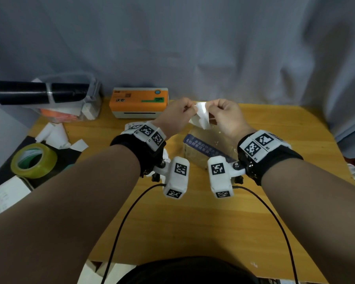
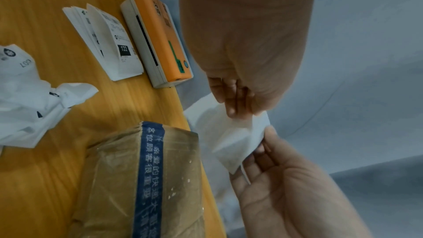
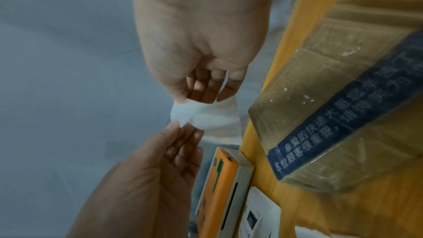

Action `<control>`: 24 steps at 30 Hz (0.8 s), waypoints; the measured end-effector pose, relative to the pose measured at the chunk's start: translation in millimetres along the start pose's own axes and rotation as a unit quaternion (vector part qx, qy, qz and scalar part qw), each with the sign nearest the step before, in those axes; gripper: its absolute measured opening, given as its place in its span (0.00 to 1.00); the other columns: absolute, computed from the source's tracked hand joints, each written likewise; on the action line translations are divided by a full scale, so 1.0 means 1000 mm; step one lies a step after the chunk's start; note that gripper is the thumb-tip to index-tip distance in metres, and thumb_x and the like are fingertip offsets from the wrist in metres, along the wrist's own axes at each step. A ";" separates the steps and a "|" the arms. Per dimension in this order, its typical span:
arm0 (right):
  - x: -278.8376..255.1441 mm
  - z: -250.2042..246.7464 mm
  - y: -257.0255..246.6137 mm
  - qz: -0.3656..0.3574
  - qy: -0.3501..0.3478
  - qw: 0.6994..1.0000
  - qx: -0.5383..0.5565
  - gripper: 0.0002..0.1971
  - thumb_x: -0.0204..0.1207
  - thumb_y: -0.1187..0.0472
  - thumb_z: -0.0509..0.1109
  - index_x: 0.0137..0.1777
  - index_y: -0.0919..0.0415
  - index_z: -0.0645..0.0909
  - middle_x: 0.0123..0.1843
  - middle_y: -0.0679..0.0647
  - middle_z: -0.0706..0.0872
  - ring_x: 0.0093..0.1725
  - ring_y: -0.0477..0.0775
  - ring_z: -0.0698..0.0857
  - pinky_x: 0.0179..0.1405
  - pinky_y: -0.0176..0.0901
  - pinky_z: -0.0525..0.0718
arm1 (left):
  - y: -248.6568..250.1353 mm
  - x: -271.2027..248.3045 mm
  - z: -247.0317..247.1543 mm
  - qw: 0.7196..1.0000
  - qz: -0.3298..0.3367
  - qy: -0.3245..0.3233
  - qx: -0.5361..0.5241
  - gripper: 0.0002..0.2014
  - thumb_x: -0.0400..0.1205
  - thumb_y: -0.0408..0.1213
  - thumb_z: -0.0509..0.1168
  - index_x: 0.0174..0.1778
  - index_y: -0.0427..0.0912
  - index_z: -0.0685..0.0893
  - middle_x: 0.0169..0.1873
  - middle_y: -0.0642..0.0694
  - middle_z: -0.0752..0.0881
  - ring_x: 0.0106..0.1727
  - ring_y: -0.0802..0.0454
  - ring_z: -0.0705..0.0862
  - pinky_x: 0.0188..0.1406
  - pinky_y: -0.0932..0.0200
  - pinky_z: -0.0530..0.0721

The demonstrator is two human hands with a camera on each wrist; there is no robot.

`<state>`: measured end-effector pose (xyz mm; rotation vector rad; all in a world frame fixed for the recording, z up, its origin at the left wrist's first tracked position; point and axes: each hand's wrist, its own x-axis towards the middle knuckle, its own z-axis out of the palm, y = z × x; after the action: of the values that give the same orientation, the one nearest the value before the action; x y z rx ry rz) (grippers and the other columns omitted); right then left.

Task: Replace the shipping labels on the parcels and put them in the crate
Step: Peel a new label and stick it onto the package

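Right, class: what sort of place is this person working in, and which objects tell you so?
Probably a small parcel-packing station, perhaps improvised. An orange label printer sits on the wooden table, a taped parcel lies there too, and a roll of packing tape is nearby.

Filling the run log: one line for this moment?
left hand: pinches label | right hand: pinches label | parcel: on table

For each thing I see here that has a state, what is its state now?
left hand: pinches the label
right hand: pinches the label
label: crumpled, held above the table
parcel: taped shut, lies on the table
label printer: slot empty
tape roll: lies flat
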<state>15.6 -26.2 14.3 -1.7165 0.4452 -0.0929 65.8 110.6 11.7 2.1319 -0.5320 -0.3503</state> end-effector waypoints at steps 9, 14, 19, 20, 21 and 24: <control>-0.001 0.003 -0.001 -0.004 -0.002 0.999 0.047 0.07 0.81 0.62 0.66 0.43 0.57 0.83 0.41 0.55 0.86 0.42 0.53 0.84 0.50 0.47 0.85 | 0.002 -0.008 -0.002 0.998 -0.007 0.012 -0.066 0.15 0.85 0.44 0.59 0.50 0.34 0.83 0.46 0.41 0.86 0.44 0.53 0.82 0.45 0.61 0.77; -0.002 0.004 -0.004 0.008 -0.004 0.998 0.062 0.06 0.79 0.62 0.68 0.42 0.56 0.85 0.42 0.56 0.87 0.46 0.56 0.85 0.54 0.51 0.85 | 0.004 -0.007 -0.005 0.999 -0.004 0.011 -0.045 0.12 0.82 0.39 0.65 0.49 0.32 0.85 0.32 0.48 0.83 0.31 0.61 0.79 0.32 0.71 0.76; -0.010 0.004 -0.002 -0.016 -0.047 0.998 0.025 0.11 0.75 0.52 0.73 0.46 0.61 0.86 0.44 0.55 0.89 0.45 0.51 0.86 0.54 0.44 0.84 | 0.003 -0.005 -0.008 0.998 -0.009 0.032 -0.054 0.12 0.81 0.37 0.65 0.46 0.29 0.84 0.44 0.29 0.87 0.41 0.41 0.83 0.46 0.42 0.82; -0.011 0.004 -0.001 -0.032 -0.049 0.998 -0.006 0.10 0.75 0.53 0.73 0.45 0.61 0.86 0.43 0.55 0.88 0.44 0.49 0.85 0.53 0.43 0.84 | 0.004 -0.006 -0.008 0.998 -0.006 0.029 -0.046 0.10 0.81 0.37 0.65 0.46 0.31 0.84 0.44 0.29 0.87 0.42 0.41 0.83 0.47 0.42 0.82; -0.011 0.005 0.001 -0.041 -0.045 0.998 -0.021 0.08 0.75 0.56 0.74 0.43 0.62 0.85 0.43 0.56 0.87 0.43 0.49 0.84 0.53 0.44 0.84 | 0.004 -0.005 -0.008 0.999 -0.003 0.028 -0.034 0.10 0.82 0.37 0.64 0.47 0.32 0.84 0.44 0.31 0.87 0.43 0.42 0.84 0.48 0.42 0.82; -0.008 0.003 0.003 -0.029 -0.018 0.999 -0.018 0.07 0.77 0.60 0.72 0.42 0.64 0.85 0.39 0.57 0.86 0.39 0.50 0.82 0.49 0.49 0.84 | 0.004 -0.004 -0.009 1.000 -0.002 0.015 -0.009 0.12 0.84 0.38 0.62 0.52 0.31 0.83 0.45 0.34 0.88 0.47 0.40 0.86 0.53 0.40 0.83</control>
<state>8.7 -21.3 12.1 -1.7647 0.3736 -0.0959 64.6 116.7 20.6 2.1188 -0.5057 -0.3232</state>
